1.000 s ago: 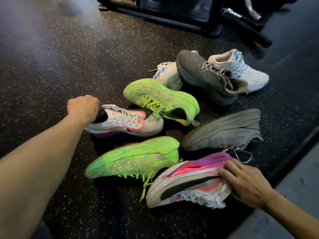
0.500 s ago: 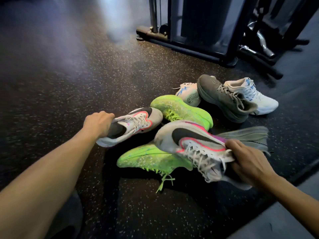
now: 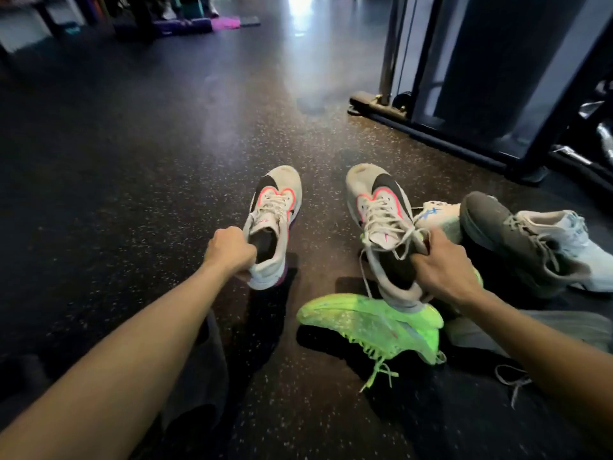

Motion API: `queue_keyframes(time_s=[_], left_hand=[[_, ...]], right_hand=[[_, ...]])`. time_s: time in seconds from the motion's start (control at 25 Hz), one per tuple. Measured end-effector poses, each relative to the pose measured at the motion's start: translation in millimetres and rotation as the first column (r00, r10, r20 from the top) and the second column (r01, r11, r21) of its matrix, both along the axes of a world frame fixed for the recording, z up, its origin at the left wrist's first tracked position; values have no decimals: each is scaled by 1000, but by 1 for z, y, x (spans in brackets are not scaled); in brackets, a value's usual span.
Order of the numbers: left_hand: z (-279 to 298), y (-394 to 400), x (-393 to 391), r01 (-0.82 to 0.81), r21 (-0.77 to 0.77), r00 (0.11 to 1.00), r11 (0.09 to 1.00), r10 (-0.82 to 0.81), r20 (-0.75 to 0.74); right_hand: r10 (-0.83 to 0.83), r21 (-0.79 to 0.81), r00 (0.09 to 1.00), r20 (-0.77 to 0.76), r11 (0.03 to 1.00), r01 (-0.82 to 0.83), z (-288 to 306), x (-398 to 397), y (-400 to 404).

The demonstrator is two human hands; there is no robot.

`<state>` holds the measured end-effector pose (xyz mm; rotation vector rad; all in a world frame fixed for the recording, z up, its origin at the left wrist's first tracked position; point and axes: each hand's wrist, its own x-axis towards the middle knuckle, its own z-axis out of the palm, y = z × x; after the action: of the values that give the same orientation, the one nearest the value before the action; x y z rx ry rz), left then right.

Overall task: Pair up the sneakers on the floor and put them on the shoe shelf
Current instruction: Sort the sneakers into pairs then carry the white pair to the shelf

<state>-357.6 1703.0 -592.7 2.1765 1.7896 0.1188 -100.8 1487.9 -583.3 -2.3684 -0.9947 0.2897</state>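
Observation:
My left hand (image 3: 229, 252) grips the heel opening of a white sneaker with pink and black trim (image 3: 277, 214), held off the floor, toe pointing away. My right hand (image 3: 444, 263) holds the matching white-and-pink sneaker (image 3: 378, 207) by its collar, also toe away, laces dangling. Below it a neon green sneaker (image 3: 371, 323) lies on its side on the floor. To the right sit a dark grey sneaker (image 3: 507, 234), a white-and-blue sneaker (image 3: 564, 240) behind it, and another white-and-blue one (image 3: 438, 214) partly hidden. No shoe shelf is in view.
A black gym machine frame (image 3: 464, 134) stands on the speckled dark rubber floor (image 3: 149, 161) at the upper right. Purple and pink mats (image 3: 205, 24) lie at the far back left. A light grey sneaker (image 3: 564, 323) lies under my right forearm.
Both hands have lifted the two white-and-pink sneakers out of the pile and turned them upright, side by side. My view has tilted up toward the room.

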Motion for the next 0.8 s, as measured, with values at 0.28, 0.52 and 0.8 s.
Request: queue_keyframes(time_s=[0.28,0.52,0.8], left_hand=[[-16,20,-22,-261,-250,884,932,335,327],[-43,41,-32,-282,-317,883,905,374,284],[-91,51,-33,-307,-385,870,871,420,257]], right_hand=[[116,40,939,-324,993,-109,-13,-39,115],[122,-23,909,-399,989,-143,-51,-64,168],[61,-4,809,-585,997,-78,-107,-86,191]])
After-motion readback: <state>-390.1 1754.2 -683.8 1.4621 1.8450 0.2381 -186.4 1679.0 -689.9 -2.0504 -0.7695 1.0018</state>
